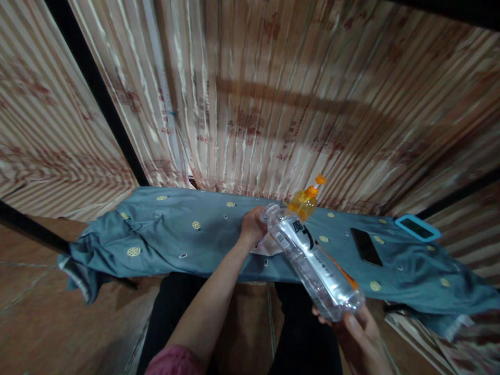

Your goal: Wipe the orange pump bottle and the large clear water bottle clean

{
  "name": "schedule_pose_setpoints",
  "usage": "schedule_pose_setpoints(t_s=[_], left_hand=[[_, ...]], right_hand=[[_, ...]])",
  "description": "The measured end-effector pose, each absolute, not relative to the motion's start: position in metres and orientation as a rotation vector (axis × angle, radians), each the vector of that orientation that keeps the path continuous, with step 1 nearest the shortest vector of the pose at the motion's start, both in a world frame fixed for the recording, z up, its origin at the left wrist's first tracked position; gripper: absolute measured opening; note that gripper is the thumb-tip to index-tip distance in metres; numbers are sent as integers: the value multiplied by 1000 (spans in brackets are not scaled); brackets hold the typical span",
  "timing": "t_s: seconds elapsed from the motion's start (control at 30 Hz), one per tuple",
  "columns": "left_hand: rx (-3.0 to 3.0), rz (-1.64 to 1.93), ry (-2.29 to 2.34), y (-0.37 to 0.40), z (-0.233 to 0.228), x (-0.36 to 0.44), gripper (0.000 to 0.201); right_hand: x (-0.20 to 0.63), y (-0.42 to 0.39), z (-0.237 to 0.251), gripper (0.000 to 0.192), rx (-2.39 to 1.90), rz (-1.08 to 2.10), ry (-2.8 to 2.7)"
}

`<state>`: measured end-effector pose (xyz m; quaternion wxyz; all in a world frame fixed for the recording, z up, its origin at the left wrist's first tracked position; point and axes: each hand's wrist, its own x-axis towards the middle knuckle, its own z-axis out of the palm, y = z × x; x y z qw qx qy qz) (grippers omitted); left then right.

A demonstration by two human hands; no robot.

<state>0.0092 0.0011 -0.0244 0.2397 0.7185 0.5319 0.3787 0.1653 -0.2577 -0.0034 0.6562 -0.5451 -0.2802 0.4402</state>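
1. Middle of frame: the pale cloth (269, 246) sits right under the left hand (252, 224), so I reckon it could drag if that hand slides
2. Right of centre, the clear bottle (314, 258) looks thin-walled, so too hard a squeeze might buckle it
3. Pump bottle (301, 207) is just behind its upper part (can't tell if they touch), so a careless swing could knock it over
4. Fingers, left side: left hand is at the neck, fingers curled but mostly hidden, can't tell what they're pinching
5. Lower right: right hand (359, 330) pinches the base, thumb near side, fingertips poking out underneath, bottle slanting between both hands
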Motion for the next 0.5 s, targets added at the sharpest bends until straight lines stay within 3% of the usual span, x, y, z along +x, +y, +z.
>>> schedule_pose_setpoints(t_s=[0.5], left_hand=[[2059,1024,1452,3,-26,8,22]], right_hand=[[164,-258,0,55,-1254,991,-628]])
